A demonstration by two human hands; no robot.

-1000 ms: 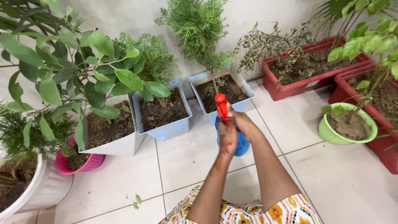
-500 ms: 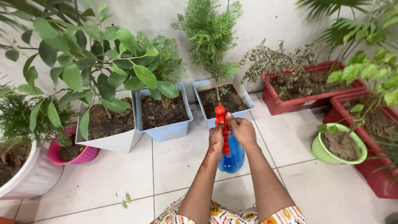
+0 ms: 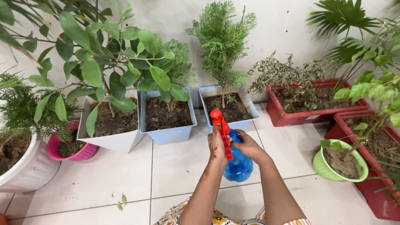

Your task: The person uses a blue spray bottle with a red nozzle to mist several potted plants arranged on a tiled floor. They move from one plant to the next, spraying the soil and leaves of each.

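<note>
Both hands close on a spray bottle [image 3: 238, 162] held over the pale glossy floor tiles [image 3: 125, 175]: a rounded, translucent blue plastic body topped by an opaque, glossy red pump head [image 3: 221, 131] with a long thin trigger lever. The left hand [image 3: 217, 146] wraps the neck and lever from the left side, fingers curled shut around it, while the right hand [image 3: 246, 146] cups the bottle's shoulder from the right, closed on the blue plastic. The bottle's long axis runs from its base near the person up and away, tilted left at the top, so the nozzle points toward the square light-blue planter [image 3: 227, 109] just beyond the grip, which holds dark crumbly soil and a feathery conifer. Left of the grip stands a second blue planter [image 3: 168, 133]; right of it, well apart, a round green pot [image 3: 329, 164]. Compared with half a second ago, the right hand has slid down from the pump head onto the bottle's body.
</note>
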